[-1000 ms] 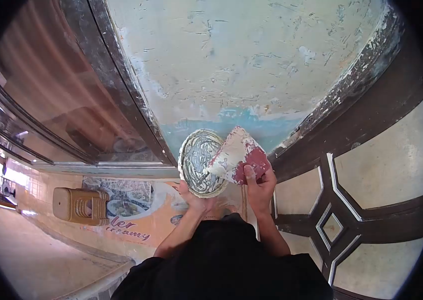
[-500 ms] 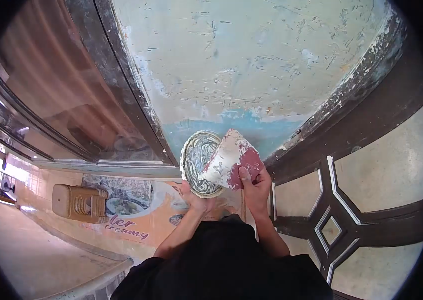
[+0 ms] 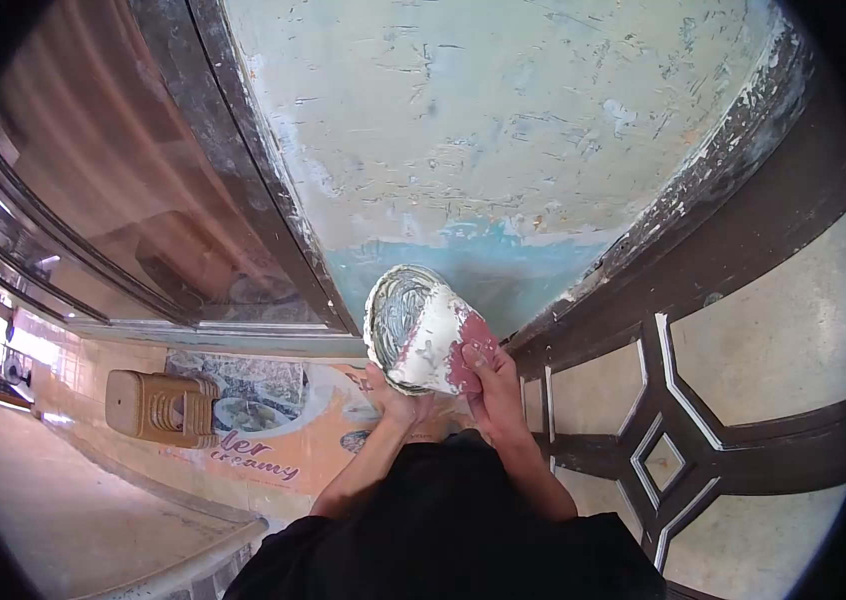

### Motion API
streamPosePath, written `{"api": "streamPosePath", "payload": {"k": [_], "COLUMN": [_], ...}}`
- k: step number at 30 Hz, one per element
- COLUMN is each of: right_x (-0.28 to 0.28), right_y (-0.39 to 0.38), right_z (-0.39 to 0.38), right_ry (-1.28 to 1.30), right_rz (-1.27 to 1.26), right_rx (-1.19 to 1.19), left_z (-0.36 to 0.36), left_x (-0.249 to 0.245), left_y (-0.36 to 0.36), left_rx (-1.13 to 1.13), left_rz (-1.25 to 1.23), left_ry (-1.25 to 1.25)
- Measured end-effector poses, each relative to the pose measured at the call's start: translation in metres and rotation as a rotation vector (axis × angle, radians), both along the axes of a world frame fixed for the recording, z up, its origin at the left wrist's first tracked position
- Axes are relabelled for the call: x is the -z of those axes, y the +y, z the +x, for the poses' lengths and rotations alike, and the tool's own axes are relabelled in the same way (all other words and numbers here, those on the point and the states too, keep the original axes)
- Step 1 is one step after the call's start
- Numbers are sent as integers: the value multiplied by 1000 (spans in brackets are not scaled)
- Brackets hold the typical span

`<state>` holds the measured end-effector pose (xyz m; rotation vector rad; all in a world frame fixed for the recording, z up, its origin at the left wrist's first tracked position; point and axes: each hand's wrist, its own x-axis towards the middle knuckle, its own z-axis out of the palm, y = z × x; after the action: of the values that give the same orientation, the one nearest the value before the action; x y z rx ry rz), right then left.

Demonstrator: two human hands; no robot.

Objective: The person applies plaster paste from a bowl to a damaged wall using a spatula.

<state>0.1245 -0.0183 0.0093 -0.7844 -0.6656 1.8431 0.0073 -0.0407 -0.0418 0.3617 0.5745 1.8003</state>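
My left hand (image 3: 398,397) grips a round tub (image 3: 398,310) from below, its inside smeared with white putty. In my right hand (image 3: 495,388) is a red putty spreader (image 3: 473,340), a flat blade whose far part is coated with white putty. The thumb lies on top of the spreader; the other fingers are mostly hidden under it. The spreader overlaps the right side of the tub and covers part of its opening. Beyond both stands a patchy pale green wall (image 3: 503,130) with a blue strip low down.
A dark-framed glass panel (image 3: 143,170) is on the left, and a dark panelled door (image 3: 743,400) on the right. Brown stacked plastic stools (image 3: 158,405) stand at lower left, beside a printed sheet (image 3: 273,455) on the floor.
My right hand has moved left and slightly down, bringing the spreader further over the tub. The tub has shifted only slightly.
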Motion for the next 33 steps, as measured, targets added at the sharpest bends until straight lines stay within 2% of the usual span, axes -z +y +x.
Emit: {"api": "streamPosePath", "payload": {"k": [2, 5, 8, 11, 13, 16, 19, 20, 22, 25, 27, 29, 30, 31, 33], "right_x": [-3, -5, -3, 0, 1, 1, -13, -8, 10, 18, 20, 36, 36, 34, 31], "right_y": [-2, -2, 3, 10, 18, 31, 35, 36, 35, 28, 22, 21, 19, 17, 14], "right_z": [2, 1, 5, 18, 26, 30, 27, 27, 27, 17, 10, 6, 0, 3, 12], "right_ry": [39, 14, 63, 194, 232, 238, 387, 390, 558, 596, 501, 330, 203, 204, 49], "right_rz": [-45, 14, -42, -74, -74, -97, -97, -91, -16, 11, -53, 79, 103, 107, 314], "right_rx": [-49, 34, 155, 226, 255, 340, 265, 262, 104, 41, 82, 40, 170, 169, 3], "left_z": [1, -2, -2, -4, -7, -11, -13, -13, -13, -15, -15, -19, -19, -18, -19], "left_x": [-6, 1, -3, -4, 5, 3, 0, -4, -16, -18, -18, -8, -9, -12, -14], "left_y": [0, 2, 4, 4, 4, 7, 8, 8, 6, 9, 10, 13, 14, 14, 17], "left_rx": [-60, -52, -111, -147, -128, -109, -102, -81, -64, -42, -71, -54, -53, -61, -72], "left_rz": [-78, -51, -45, -36, 50, 55, 53, 80, 63, 119, 107, 89, 92, 105, 121], "left_ry": [-7, -99, -118, -136, -247, -183, -168, -175, -169, -157, -158, -238, -237, -201, -166]}}
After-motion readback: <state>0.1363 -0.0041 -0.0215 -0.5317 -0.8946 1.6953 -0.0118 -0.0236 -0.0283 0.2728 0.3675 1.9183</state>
